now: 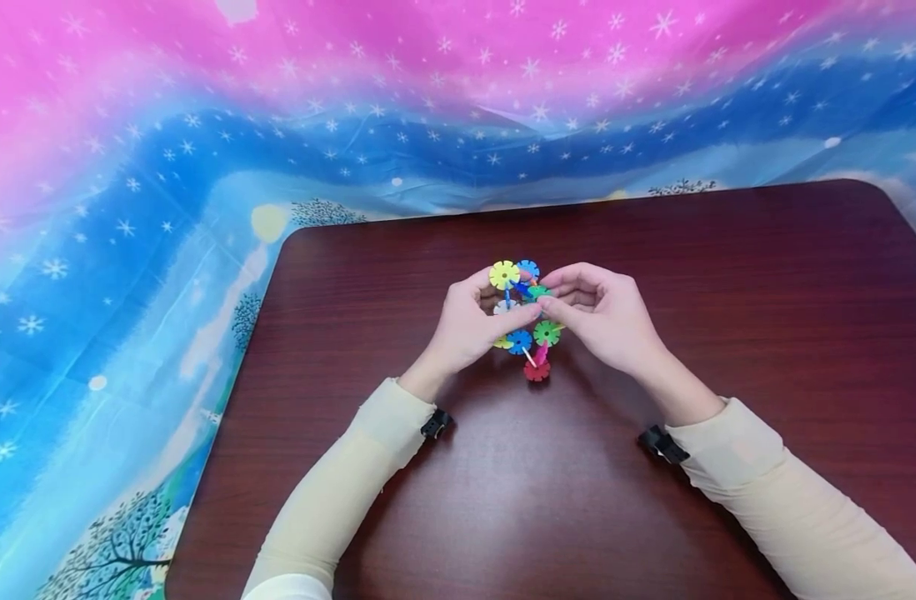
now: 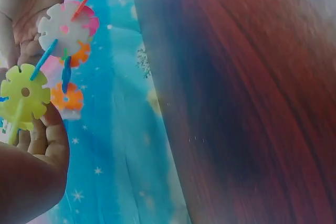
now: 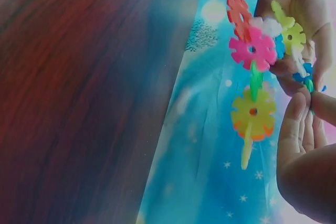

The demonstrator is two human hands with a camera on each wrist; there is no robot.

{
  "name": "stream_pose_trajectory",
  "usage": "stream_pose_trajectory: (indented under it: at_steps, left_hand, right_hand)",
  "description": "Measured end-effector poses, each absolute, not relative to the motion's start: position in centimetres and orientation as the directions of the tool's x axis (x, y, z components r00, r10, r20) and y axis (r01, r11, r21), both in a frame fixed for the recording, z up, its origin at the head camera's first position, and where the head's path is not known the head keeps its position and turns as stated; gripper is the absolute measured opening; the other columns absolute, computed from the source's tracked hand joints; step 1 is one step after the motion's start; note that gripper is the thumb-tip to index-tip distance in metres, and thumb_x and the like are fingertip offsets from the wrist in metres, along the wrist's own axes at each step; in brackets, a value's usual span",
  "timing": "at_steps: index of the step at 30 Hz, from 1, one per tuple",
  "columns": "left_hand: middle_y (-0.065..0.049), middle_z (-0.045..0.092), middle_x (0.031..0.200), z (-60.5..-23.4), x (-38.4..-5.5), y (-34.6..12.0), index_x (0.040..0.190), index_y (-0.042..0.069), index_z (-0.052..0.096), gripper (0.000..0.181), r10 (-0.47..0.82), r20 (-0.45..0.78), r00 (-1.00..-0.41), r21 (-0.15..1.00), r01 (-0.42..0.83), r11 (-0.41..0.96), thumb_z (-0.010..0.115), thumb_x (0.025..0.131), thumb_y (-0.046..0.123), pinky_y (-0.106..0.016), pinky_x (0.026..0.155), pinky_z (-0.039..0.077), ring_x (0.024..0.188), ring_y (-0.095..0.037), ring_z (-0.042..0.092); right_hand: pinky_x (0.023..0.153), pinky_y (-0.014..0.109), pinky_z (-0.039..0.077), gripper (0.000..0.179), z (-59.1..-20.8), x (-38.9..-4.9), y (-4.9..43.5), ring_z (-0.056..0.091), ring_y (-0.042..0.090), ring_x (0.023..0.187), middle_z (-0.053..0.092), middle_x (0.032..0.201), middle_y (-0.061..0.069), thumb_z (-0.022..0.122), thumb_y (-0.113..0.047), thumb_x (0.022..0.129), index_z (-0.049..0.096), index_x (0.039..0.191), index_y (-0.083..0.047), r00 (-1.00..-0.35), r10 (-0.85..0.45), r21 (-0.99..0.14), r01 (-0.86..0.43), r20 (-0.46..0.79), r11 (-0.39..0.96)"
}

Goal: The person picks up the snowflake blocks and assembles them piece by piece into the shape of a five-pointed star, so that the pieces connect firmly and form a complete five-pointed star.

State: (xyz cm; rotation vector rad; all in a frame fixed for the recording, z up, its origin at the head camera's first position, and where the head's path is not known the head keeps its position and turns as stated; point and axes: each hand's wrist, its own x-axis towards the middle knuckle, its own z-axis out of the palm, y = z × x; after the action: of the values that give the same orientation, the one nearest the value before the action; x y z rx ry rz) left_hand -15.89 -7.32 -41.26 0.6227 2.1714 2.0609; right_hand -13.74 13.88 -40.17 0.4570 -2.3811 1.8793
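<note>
Both hands hold up a model of interlocking plastic snowflake discs, a many-coloured chain above the table. In the head view my left hand [image 1: 465, 321] grips its left side, fingers behind and thumb across the front. A yellow disc [image 1: 505, 275] shows at the top, a red disc [image 1: 536, 369] at the bottom. My right hand [image 1: 608, 312] pinches a green disc [image 1: 538, 292] at the model's right side, its fingertips meeting the left thumb. The left wrist view shows a white disc [image 2: 60, 32]; the right wrist view shows a pink disc [image 3: 253, 49]. Fingers partly hide the model's middle.
The dark red-brown wooden table [image 1: 397, 275] extends around and below the hands. Behind it and along its left side hangs a pink and blue cloth [image 1: 427, 108] printed with snowflakes and trees. Black straps [image 1: 663, 445] sit at both sleeve cuffs.
</note>
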Motion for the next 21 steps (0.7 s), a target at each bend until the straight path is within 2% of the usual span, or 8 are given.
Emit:
stream_pose_trajectory:
  at_steps: [4,7,10,13,16,19,21]
  left_hand:
    - [-0.008,0.077,0.102,-41.1,-15.9,-7.3,0.121,0.003,0.072,0.034,0.375,0.163,-0.913,0.986,0.164,-0.028,0.082,0.090,0.010,-0.042,0.079,0.063,0.088,-0.034,0.076]
    - [-0.011,0.077,0.101,-40.9,-16.0,-7.6,0.122,0.000,0.071,0.034,0.437,0.141,-0.888,0.990,0.134,-0.048,0.081,0.090,0.005,-0.043,0.079,0.063,0.088,-0.040,0.075]
    - [-0.014,0.076,0.101,-40.9,-16.1,-7.8,0.123,-0.004,0.069,0.034,0.499,0.145,-0.855,0.989,0.127,-0.071,0.078,0.090,-0.001,-0.044,0.079,0.063,0.087,-0.039,0.075]
    - [-0.014,0.075,0.101,-40.9,-16.0,-7.9,0.123,-0.005,0.067,0.035,0.507,0.149,-0.849,0.989,0.120,-0.090,0.077,0.090,-0.005,-0.045,0.079,0.063,0.086,-0.035,0.075]
    - [-0.014,0.075,0.100,-40.9,-16.1,-8.0,0.120,-0.005,0.067,0.033,0.487,0.153,-0.860,0.988,0.119,-0.100,0.077,0.089,-0.006,-0.044,0.077,0.063,0.086,-0.039,0.075]
    - [-0.015,0.075,0.098,-40.9,-16.2,-8.2,0.118,-0.005,0.067,0.030,0.482,0.163,-0.861,0.986,0.129,-0.103,0.077,0.089,-0.005,-0.044,0.075,0.063,0.086,-0.049,0.071]
    - [-0.015,0.074,0.096,-40.9,-16.4,-8.3,0.117,-0.005,0.067,0.030,0.479,0.164,-0.862,0.986,0.136,-0.093,0.078,0.090,-0.004,-0.043,0.074,0.064,0.086,-0.051,0.071]
  right_hand:
    - [0.073,0.025,0.060,0.020,-40.1,-14.3,14.7,0.073,0.018,0.084,0.075,0.102,0.008,0.075,-0.017,0.098,0.074,0.115,-0.005,-0.951,-0.167,-0.913,-0.300,0.262,0.276]
    - [0.081,0.029,0.057,0.024,-39.8,-15.6,15.5,0.071,0.020,0.092,0.073,0.111,0.004,0.068,-0.025,0.103,0.073,0.121,-0.010,-0.952,-0.172,-0.879,-0.301,0.253,0.370]
    - [0.095,0.042,0.053,0.033,-39.7,-17.2,15.9,0.067,0.022,0.108,0.069,0.124,0.003,0.063,-0.034,0.105,0.068,0.133,-0.016,-0.942,-0.292,-0.851,-0.286,0.165,0.441]
    - [0.101,0.051,0.049,0.041,-40.0,-18.2,15.9,0.063,0.022,0.118,0.066,0.131,0.002,0.060,-0.044,0.106,0.063,0.140,-0.022,-0.892,-0.451,-0.842,-0.260,0.022,0.472]
    - [0.097,0.052,0.053,0.039,-40.5,-18.4,15.9,0.067,0.022,0.109,0.069,0.124,0.002,0.062,-0.043,0.105,0.066,0.137,-0.021,-0.862,-0.504,-0.868,-0.213,-0.050,0.449]
    - [0.093,0.047,0.057,0.033,-41.0,-18.1,16.2,0.071,0.025,0.097,0.072,0.114,0.009,0.066,-0.028,0.104,0.065,0.130,-0.008,-0.865,-0.499,-0.924,-0.153,-0.046,0.349]
    - [0.091,0.043,0.059,0.033,-41.1,-18.0,16.3,0.073,0.028,0.092,0.072,0.108,0.016,0.067,-0.020,0.103,0.060,0.128,0.000,-0.862,-0.506,-0.952,-0.122,-0.039,0.281]
